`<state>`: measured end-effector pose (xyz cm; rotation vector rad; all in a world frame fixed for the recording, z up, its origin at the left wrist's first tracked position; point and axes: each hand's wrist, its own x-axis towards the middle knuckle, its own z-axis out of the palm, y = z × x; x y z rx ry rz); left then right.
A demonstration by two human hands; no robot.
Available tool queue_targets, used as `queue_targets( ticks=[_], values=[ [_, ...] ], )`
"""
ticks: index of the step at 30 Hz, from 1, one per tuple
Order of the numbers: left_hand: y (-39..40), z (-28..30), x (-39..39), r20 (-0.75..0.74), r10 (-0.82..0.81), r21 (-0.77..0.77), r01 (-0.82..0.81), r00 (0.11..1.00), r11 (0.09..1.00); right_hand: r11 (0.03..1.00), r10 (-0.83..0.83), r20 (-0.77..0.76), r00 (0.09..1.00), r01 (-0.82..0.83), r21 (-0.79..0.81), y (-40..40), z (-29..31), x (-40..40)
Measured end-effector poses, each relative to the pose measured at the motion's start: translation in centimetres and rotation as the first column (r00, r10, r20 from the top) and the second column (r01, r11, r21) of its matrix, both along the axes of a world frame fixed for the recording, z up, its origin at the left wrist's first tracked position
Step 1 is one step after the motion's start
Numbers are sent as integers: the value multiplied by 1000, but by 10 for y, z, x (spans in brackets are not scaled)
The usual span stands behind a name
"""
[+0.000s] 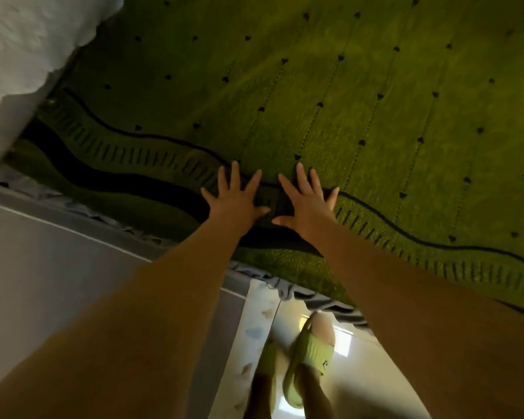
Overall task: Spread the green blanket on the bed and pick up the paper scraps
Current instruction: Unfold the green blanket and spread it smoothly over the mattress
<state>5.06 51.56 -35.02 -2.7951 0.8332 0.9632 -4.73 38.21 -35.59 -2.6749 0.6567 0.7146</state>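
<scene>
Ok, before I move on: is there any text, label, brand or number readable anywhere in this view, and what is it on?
No readable text anywhere.
Green slipper: a small dark mark on the strap, too blurred to read.
Green blanket: only small dark heart shapes and a wavy dark border, no lettering.
Left hand and right hand press flat on the blanket; nothing written near them.

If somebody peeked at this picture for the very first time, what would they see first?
First the big green blanket with small dark hearts, filling most of the picture across the bed. Next the left hand and right hand, fingers spread flat side by side on its dark wavy border near the bed's edge. Then, at the bottom, a green slipper on the shiny floor.
</scene>
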Motion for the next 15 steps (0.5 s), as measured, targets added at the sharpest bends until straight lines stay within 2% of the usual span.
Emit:
queue_targets(
  ticks=[1,5,7,8,10,12,14,15],
  values=[
    [-4,-3,-9,-26,-63,36,64,998,997,999,-19,-32,999,18,-27,1,-1,-13],
    [19,-2,-34,-50,-70,156,77,996,985,991,-130,-70,989,129,-24,42,0,-68],
    [12,10,-35,-49,-96,301,107,994,948,991,-131,-85,988,130,-16,56,8,-90],
    [3,18,-33,-57,-114,376,127,992,918,990,-141,-67,988,143,17,56,12,-93],
    [-28,38,-31,-121,-163,453,200,979,869,956,-284,73,956,276,102,38,25,-94],
    [-64,55,-39,-104,-307,336,324,946,884,890,-456,191,870,441,115,7,37,-96],
    [-98,59,-60,11,-433,137,428,901,893,845,-533,144,834,531,52,-30,43,-111],
    [-109,58,-74,7,-457,55,456,890,888,832,-555,85,828,555,24,-45,43,-120]
  ],
)
